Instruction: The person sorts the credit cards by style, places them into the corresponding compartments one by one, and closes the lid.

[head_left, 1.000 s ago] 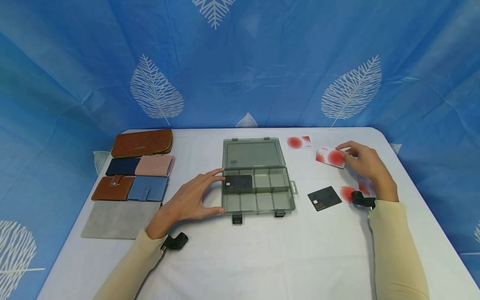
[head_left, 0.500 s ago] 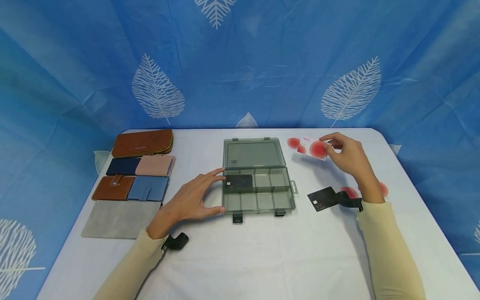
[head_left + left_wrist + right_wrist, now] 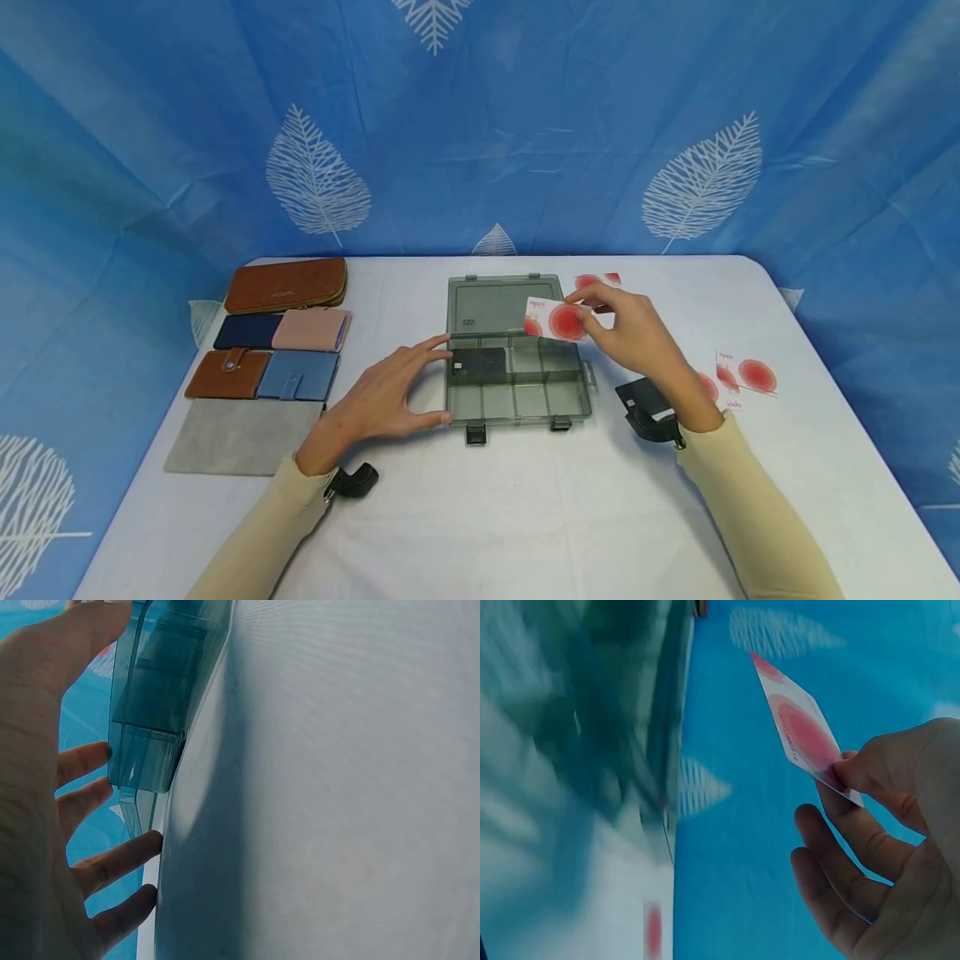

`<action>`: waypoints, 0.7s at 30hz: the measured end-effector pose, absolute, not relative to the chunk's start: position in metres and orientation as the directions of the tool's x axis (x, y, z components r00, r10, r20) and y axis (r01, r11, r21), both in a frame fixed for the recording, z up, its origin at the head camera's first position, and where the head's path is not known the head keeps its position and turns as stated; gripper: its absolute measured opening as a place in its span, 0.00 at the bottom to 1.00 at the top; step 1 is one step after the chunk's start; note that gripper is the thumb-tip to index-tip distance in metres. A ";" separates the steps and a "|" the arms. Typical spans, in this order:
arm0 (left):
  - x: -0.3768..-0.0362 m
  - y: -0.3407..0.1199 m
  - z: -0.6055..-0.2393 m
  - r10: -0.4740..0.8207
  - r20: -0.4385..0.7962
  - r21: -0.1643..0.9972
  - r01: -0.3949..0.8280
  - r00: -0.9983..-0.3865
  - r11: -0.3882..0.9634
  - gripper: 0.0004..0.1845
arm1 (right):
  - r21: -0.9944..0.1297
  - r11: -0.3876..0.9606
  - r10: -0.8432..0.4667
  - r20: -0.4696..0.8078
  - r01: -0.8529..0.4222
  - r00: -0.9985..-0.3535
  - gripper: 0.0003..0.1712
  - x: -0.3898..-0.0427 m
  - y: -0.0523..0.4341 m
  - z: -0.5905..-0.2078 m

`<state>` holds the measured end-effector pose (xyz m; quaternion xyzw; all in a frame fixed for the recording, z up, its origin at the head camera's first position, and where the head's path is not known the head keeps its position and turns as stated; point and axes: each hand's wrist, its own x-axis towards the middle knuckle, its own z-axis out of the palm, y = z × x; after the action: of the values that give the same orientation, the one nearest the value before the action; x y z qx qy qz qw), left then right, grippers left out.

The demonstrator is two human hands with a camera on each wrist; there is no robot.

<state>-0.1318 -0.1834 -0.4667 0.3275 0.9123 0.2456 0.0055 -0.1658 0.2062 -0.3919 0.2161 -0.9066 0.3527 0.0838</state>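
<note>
Between thumb and fingers my right hand [image 3: 628, 332] pinches a white card with red circles [image 3: 553, 319], held up over the hinge side of a clear grey compartment box [image 3: 498, 403]. In the right wrist view the card [image 3: 801, 729] is raised off the table, tilted. The box lies with its lid [image 3: 504, 305] folded back. A black VIP card [image 3: 480, 365] sits in its back left part. My left hand [image 3: 386, 392] rests at the box's left side, fingers spread, thumb by the front left corner; in the left wrist view its fingertips touch the box wall [image 3: 146, 754].
Another red-and-white card [image 3: 597, 280] lies behind the right hand. More red-and-white cards [image 3: 757, 376] and a second black card [image 3: 636, 392] lie at the right. At left are a brown zip wallet [image 3: 285, 285], several smaller wallets [image 3: 297, 377] and a grey flat pouch [image 3: 243, 437].
My right hand has lifted the red-and-white card from the table's right side and carried it left to over the box. My left hand has stayed in place.
</note>
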 end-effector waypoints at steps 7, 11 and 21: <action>-0.132 -0.183 -0.466 0.597 0.145 0.457 0.588 -0.789 0.667 0.49 | -0.586 0.633 -0.467 0.232 -0.506 -0.853 0.12 -0.148 0.170 -0.401; -0.133 -0.183 -0.466 0.599 0.141 0.461 0.588 -0.788 0.665 0.49 | -0.563 0.633 -0.519 0.201 -0.532 -0.831 0.13 -0.137 0.151 -0.407; -0.136 -0.185 -0.465 0.590 0.113 0.475 0.565 -0.799 0.675 0.50 | -0.542 0.600 -0.587 0.202 -0.589 -0.784 0.12 -0.121 0.121 -0.426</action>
<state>-0.1355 -0.1848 -0.4653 0.3158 0.9147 0.2509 0.0250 -0.1214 0.1209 -0.4257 0.3286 -0.8943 0.3036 0.0014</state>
